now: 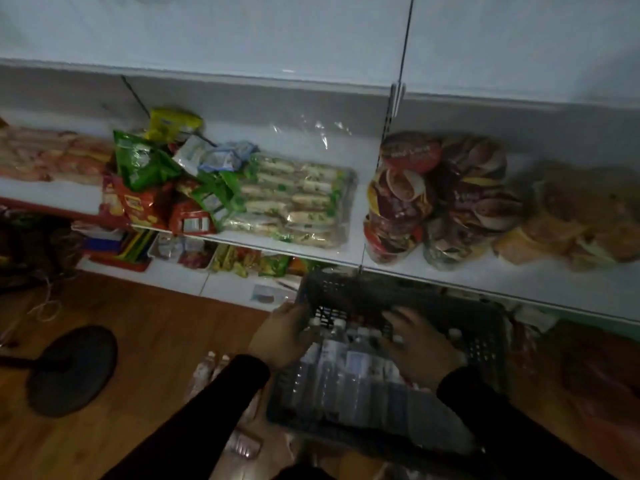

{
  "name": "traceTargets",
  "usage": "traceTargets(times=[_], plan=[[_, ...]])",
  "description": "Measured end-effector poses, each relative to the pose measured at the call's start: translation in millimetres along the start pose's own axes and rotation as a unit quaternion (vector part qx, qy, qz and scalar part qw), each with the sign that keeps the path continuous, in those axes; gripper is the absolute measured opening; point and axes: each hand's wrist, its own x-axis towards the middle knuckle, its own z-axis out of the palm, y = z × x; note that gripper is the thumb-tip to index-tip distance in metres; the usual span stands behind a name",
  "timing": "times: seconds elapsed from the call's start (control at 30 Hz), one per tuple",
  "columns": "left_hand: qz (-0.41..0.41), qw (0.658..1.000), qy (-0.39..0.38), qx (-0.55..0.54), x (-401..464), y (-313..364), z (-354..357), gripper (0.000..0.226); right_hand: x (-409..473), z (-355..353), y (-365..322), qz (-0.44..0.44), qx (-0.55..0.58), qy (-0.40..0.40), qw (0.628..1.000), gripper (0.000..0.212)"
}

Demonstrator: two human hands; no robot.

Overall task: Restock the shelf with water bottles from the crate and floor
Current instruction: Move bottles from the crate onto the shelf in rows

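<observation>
Early stage: no water bottles visible on shelf (346,252), only snack packs; stocking not begun as far as visible. Crate (485,341) on floor (156,323) below shelf edge, full of bottles (346,372) lying flat, long axis toward shelf, caps (362,330) pointing at it. More bottles (211,368) on floor just left of crate. Left hand (282,336) curled on crate's left rim. Right hand (420,344) spread, fingers apart, resting on bottles, gripping nothing clearly.

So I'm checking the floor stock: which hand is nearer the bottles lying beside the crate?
Left. The left hand is at the crate's left edge, just above the floor bottles; the right hand is inside the crate, farther off.
</observation>
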Motion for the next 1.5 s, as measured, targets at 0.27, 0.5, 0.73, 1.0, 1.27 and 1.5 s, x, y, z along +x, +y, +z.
traceTargets(times=[0.27, 0.5, 0.73, 1.0, 1.27, 1.5], plan=[[-0.042, 0.985, -0.167, -0.004, 53, -5, 124, 0.057, -1, 130, 52, 0.205, 0.097, -0.154, 0.962, 0.065], [-0.058, 0.977, -0.206, -0.003, 71, -26, 190, 0.053, 18, 214, 49, 0.307, 0.293, -0.202, 0.883, 0.097], [-0.095, 0.966, -0.232, -0.065, 68, -27, 180, 0.069, 10, 196, 66, 0.312, 0.398, -0.217, 0.835, 0.101], [-0.032, 0.940, -0.171, -0.295, 58, 17, 54, 0.065, 15, 61, 19, 0.137, 0.320, -0.226, 0.910, 0.053], [0.154, 0.970, 0.035, -0.186, 16, 76, -119, 0.065, 46, -115, -56, -0.096, 0.061, -0.043, 0.993, 0.070], [0.191, 0.934, 0.219, -0.206, -37, 103, -275, 0.068, 45, -249, -140, -0.291, 0.010, 0.288, 0.912, 0.052]])
